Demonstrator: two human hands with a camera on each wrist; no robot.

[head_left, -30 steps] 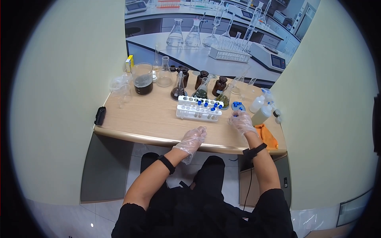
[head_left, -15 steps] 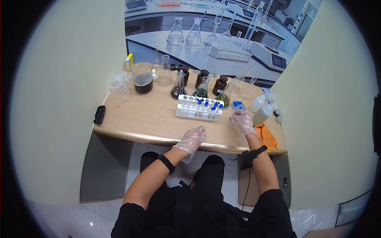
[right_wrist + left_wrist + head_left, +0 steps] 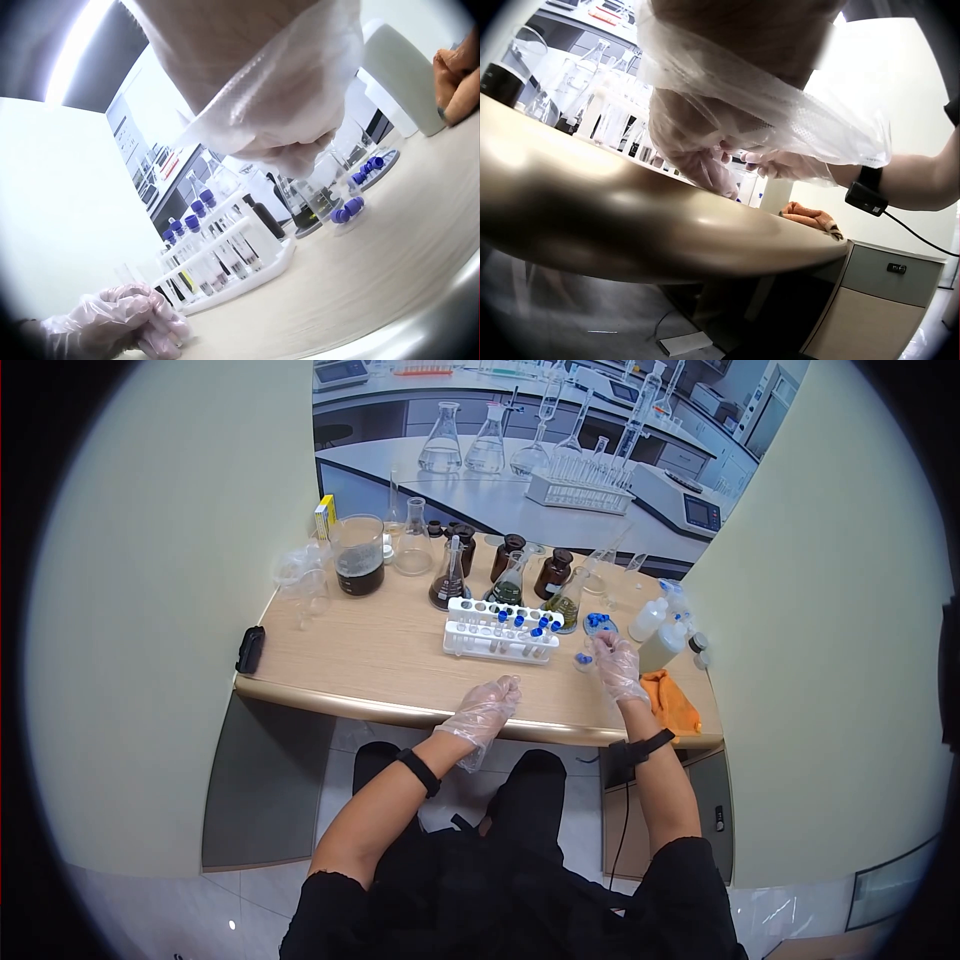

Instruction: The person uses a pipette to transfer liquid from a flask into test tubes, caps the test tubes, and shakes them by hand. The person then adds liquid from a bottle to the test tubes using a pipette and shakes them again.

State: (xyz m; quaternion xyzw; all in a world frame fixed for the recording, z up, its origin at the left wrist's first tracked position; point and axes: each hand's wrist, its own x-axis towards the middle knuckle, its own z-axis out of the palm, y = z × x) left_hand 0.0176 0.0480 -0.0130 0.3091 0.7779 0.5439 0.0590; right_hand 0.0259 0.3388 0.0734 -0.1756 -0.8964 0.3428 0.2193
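Note:
In the head view, my gloved left hand (image 3: pixel 485 710) rests at the table's front edge with its fingers loosely curled; I see nothing clearly in it. A white rack (image 3: pixel 500 645) stands beyond it, holding test tubes, several with blue stoppers (image 3: pixel 207 199). My gloved right hand (image 3: pixel 618 668) is over the table right of the rack, fingers bent and bunched. Beside them sits a small clear dish (image 3: pixel 584 666) with blue stoppers. Just beyond the fingers lies a round dish (image 3: pixel 613 628) with more blue stoppers. Whether the right fingers hold something clear is hidden.
Flasks with dark and green contents (image 3: pixel 508 593) and brown bottles (image 3: pixel 553 575) stand behind the rack. A large beaker (image 3: pixel 360 575) is at the left. White plastic bottles (image 3: pixel 649 620) and an orange cloth (image 3: pixel 672 702) lie to the right.
My right hand has shifted slightly right and away from the front edge, uncovering the small dish of blue stoppers. The left hand has stayed in place.

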